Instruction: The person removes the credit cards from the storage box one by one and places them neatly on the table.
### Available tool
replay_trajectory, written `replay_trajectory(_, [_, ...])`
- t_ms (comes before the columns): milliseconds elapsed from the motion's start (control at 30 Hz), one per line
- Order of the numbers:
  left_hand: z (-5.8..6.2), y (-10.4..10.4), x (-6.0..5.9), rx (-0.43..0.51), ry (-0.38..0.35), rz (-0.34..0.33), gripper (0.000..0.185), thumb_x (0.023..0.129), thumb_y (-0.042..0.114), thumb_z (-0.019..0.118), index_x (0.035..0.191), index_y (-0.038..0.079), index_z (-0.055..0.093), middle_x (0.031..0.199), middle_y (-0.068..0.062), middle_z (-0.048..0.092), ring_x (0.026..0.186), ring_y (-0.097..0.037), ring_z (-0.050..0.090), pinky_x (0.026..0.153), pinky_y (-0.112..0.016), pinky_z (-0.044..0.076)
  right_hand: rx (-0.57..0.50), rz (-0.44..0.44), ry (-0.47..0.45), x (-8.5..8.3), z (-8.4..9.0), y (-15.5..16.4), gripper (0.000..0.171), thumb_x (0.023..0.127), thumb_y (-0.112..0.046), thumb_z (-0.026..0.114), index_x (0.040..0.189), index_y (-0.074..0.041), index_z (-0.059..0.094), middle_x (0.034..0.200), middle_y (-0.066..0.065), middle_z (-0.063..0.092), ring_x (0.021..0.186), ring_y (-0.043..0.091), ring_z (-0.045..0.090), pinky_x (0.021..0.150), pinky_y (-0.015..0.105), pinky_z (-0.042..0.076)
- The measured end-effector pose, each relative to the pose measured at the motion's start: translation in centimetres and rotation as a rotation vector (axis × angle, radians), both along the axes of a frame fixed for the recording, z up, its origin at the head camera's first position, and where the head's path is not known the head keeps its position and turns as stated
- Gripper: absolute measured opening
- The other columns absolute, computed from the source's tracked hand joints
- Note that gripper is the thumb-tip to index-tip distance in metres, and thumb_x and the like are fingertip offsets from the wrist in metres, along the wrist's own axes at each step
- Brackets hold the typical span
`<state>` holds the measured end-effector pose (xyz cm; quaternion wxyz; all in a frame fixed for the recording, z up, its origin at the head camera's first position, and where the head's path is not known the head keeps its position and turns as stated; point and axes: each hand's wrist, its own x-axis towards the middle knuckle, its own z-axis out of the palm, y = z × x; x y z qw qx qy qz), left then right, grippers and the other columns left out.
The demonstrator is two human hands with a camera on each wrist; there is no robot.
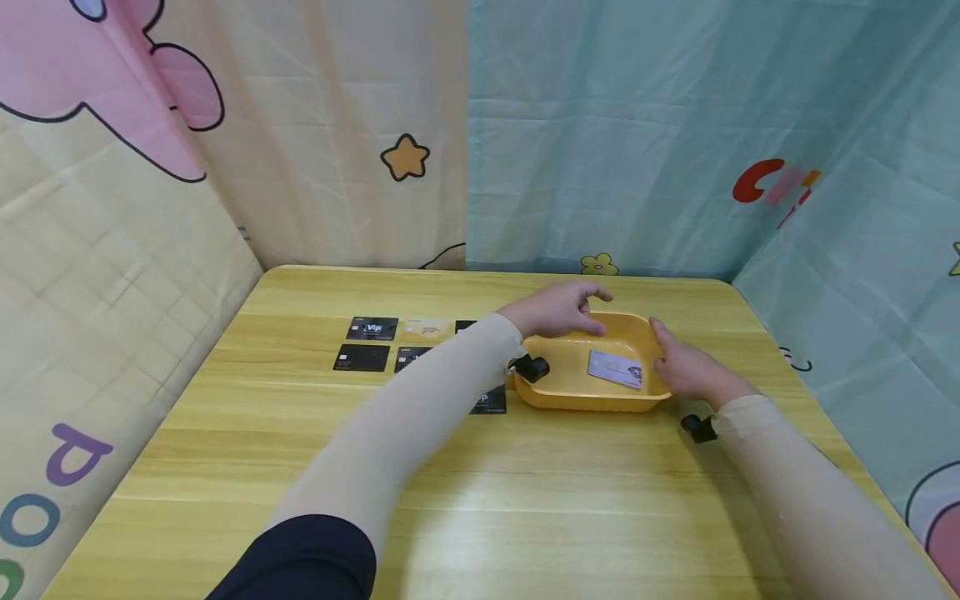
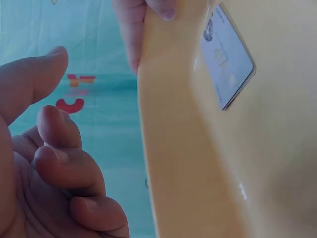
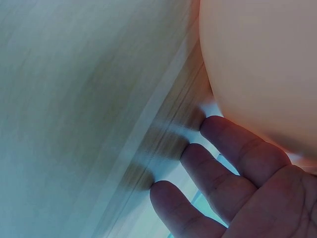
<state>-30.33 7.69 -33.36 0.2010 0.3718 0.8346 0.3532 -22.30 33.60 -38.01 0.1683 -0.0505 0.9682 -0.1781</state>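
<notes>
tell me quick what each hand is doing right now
Left hand: fingers loosely curled over the yellow tray's far rim, holding nothing.
Right hand: grips the tray's right rim, thumb over the edge.

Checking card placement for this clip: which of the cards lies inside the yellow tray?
The pale grey card alone lies in the yellow tray; the black cards and a beige one lie on the table left of it.

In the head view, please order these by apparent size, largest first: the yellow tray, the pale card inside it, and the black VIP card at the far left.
1. yellow tray, clearly the largest.
2 and 3. pale card and black VIP card look about alike; I cannot rank them.
</notes>
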Motion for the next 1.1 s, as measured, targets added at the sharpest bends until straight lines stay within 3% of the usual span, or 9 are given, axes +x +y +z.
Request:
replay_trajectory(333, [-2.9,3.0,-0.2,-0.120,-0.010,-0.004,0.059,0.098,0.026,0.076,0.153,0.020,0.054,0.101,-0.002,0.065,0.083,-0.014,0.058,0.071,-0.024,0.048,0.003,0.020,0.008,-0.3,-0.1,0.0,0.077,0.107,-0.012,0.038,0.164,0.007,-0.009,0.156,0.045,0.033,0.097,0.035,0.065,0.086,0.047,0.050])
replay_trajectory(467, [-4.4,3.4,-0.2,-0.174,-0.032,0.012,0.059,0.097,0.025,0.078,0.151,0.023,0.056,0.122,-0.001,0.067,0.097,-0.013,0.059,0.087,-0.025,0.049,0.004,0.026,0.015,-0.2,-0.2,-0.2,0.076,0.107,-0.011,0.038,0.164,0.007,-0.008,0.155,0.046,0.034,0.094,0.034,0.064,0.084,0.046,0.050])
replay_trajectory(600, [-5.4,3.3,0.0,-0.224,-0.027,0.044,0.060,0.093,0.026,0.081,0.149,0.026,0.059,0.146,0.003,0.061,0.115,-0.012,0.056,0.105,-0.027,0.044,0.002,0.010,0.010,-0.2,-0.2,-0.3,0.076,0.107,-0.012,0.037,0.164,0.005,-0.009,0.157,0.044,0.031,0.103,0.038,0.061,0.088,0.049,0.048])
replay_trajectory(700, [-5.9,3.1,0.1,-0.254,-0.019,0.051,0.059,0.092,0.027,0.083,0.147,0.027,0.060,0.150,0.004,0.059,0.122,-0.012,0.055,0.111,-0.028,0.043,0.001,0.004,0.007,-0.1,-0.1,-0.4,0.076,0.107,-0.012,0.038,0.165,0.005,-0.009,0.159,0.044,0.029,0.107,0.040,0.060,0.090,0.050,0.048])
replay_trajectory(800, [-6.3,3.1,0.1,-0.275,-0.005,0.048,0.058,0.091,0.028,0.084,0.144,0.028,0.062,0.147,0.004,0.060,0.123,-0.012,0.055,0.110,-0.026,0.042,0.006,0.006,0.013,0.0,0.0,-0.4,0.076,0.108,-0.012,0.038,0.164,0.005,-0.009,0.159,0.044,0.028,0.106,0.040,0.060,0.090,0.050,0.049])
replay_trajectory(1000, [-6.9,3.7,-0.1,-0.317,-0.046,0.077,0.056,0.089,0.031,0.086,0.140,0.033,0.064,0.134,0.006,0.061,0.109,-0.016,0.058,0.087,-0.028,0.048,0.010,0.006,0.017,0.1,0.1,-0.4,0.075,0.107,-0.012,0.038,0.164,0.006,-0.008,0.160,0.043,0.027,0.112,0.041,0.061,0.095,0.054,0.049])
replay_trajectory(1100, [-7.2,4.0,-0.3,-0.348,-0.052,0.092,0.056,0.088,0.033,0.086,0.139,0.037,0.064,0.132,0.008,0.061,0.108,-0.016,0.057,0.085,-0.028,0.046,0.008,-0.001,0.007,0.2,0.2,-0.3,0.076,0.108,-0.012,0.037,0.164,0.005,-0.009,0.160,0.043,0.026,0.116,0.042,0.060,0.099,0.056,0.048])
